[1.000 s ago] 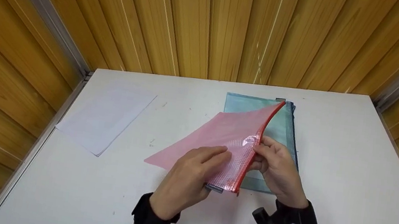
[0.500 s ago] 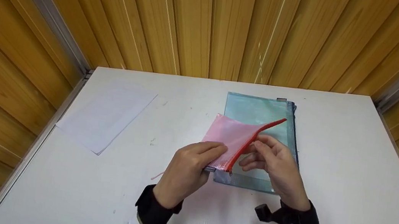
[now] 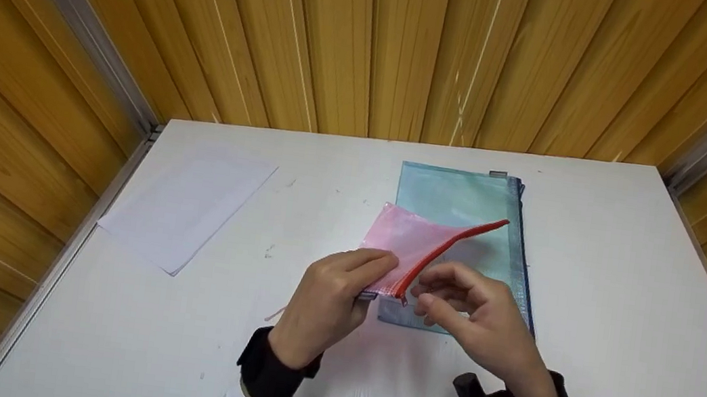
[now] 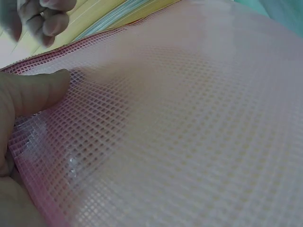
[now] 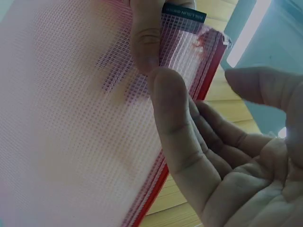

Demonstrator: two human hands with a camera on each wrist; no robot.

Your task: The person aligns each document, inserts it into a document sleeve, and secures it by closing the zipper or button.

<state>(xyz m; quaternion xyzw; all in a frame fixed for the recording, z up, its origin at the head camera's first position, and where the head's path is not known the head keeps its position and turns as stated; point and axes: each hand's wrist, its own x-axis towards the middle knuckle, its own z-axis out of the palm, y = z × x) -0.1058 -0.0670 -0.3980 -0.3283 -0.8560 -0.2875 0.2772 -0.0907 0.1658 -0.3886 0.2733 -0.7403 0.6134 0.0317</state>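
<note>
Though in left hand [image 3: 328,299], pouch corner [image 3: 498,224] free.

Dark tag [image 5: 184,13] on pink pouch [image 5: 71,104]: illegible.

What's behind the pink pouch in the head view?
The teal pouch, lying on the white table. The pink pouch hides part of its left side; anything there cannot be seen.
</note>
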